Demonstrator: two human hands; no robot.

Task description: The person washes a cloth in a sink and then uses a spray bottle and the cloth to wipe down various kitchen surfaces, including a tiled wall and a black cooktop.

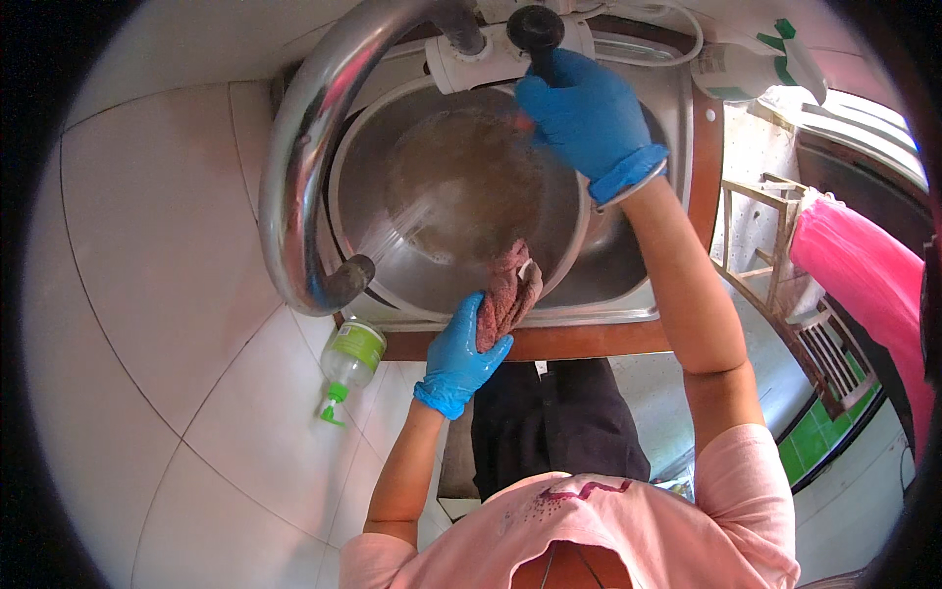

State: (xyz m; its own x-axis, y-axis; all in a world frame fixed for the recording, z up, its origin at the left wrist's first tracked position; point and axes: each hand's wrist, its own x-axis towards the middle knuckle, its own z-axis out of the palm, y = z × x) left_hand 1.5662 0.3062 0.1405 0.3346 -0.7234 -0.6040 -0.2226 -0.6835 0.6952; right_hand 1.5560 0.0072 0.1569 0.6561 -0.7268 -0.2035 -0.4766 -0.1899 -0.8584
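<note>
Both hands wear blue rubber-like gloves. My left hand (464,353) grips a wet reddish-brown cloth (506,298) at the near rim of a round metal basin (581,235). My right hand (589,118) is at the black lever handle (541,40) of the white faucet body (511,55), its fingers around the lower part of the handle. Water sprays from the end of the curved metal spout (294,191) into the basin, where cloudy brownish water (471,177) lies. The basin stands in a stainless steel sink (618,272). A small blurred red thing shows beside my right fingers.
A green-labelled pump bottle (355,353) is near the sink's left front corner. A white spray bottle with a green trigger (736,70) stands at the back right. Right of the sink are a wooden chair or stool frame (776,250) and pink fabric (861,272). Tiled wall (162,258) borders the left.
</note>
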